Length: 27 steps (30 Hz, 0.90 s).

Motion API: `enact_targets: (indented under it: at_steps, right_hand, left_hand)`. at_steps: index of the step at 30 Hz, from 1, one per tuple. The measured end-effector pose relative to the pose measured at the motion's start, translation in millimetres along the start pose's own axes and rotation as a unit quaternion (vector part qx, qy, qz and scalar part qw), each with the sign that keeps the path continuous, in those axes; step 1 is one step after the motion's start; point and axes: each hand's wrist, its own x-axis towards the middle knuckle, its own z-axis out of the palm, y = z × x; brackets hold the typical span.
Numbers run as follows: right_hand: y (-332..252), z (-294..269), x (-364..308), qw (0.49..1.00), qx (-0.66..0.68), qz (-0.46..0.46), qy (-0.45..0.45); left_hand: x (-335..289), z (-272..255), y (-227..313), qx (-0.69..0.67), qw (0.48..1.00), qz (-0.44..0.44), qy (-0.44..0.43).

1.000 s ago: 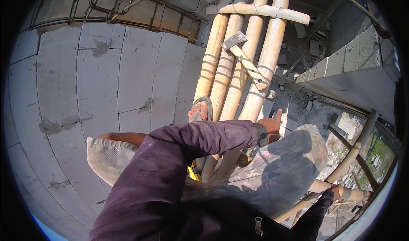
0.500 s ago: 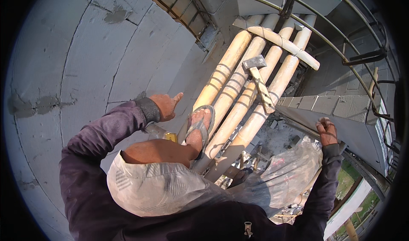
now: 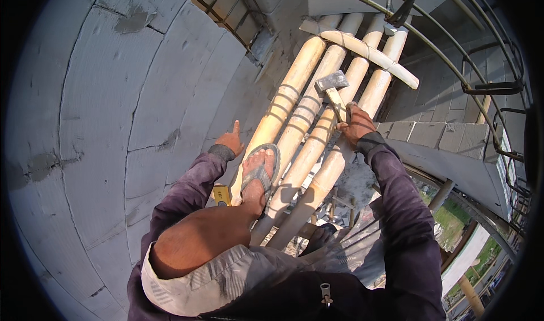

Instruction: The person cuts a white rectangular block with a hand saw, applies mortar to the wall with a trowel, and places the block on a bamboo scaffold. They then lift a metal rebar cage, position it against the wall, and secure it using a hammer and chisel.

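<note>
My right hand (image 3: 357,123) is closed round the wooden handle of a hatchet (image 3: 332,81), whose grey, dusty metal head points away from me. The hatchet lies across a row of bamboo poles (image 3: 306,117), or is just above them; I cannot tell which. Close to the grey block wall (image 3: 107,111) on the left, my left hand (image 3: 231,143) holds nothing, its index finger stretched out. My foot in a grey flip-flop (image 3: 262,173) is on the poles between my two hands.
A split bamboo crosspiece (image 3: 368,50) lies over the poles' far end. Curved steel bars (image 3: 447,49) arch at the upper right, above a low block wall (image 3: 447,136). A small yellow boxy object (image 3: 221,195) sits beside my leg. Rubble shows below through gaps.
My right hand has left the low wall's edge, reached inward and taken hold of the hatchet handle. My left hand has shifted slightly, its finger now pointing more upward in the view.
</note>
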Motion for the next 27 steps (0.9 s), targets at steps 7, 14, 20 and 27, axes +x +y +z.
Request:
enact_targets:
  at_steps: [7, 14, 20, 27]
  right_hand:
    - [18.1, 26.3, 18.8, 1.0, -0.003, 0.01, 0.011]
    - [0.2, 8.8, 16.9, 0.995, 0.054, 0.071, -0.044]
    - [0.2, 14.8, 21.5, 0.995, 0.04, 0.076, -0.044]
    - [12.1, 21.0, 22.0, 0.996, 0.052, 0.071, 0.012]
  left_hand:
    - [4.3, -18.9, -6.1, 0.019, 0.999, -0.047, -0.018]
    - [24.0, -83.4, -27.2, -0.003, 0.99, -0.119, 0.073]
    - [24.3, -93.6, -34.9, -0.009, 0.987, -0.145, 0.067]
    - [-35.6, -155.5, -10.4, -0.057, 0.963, -0.07, 0.254]
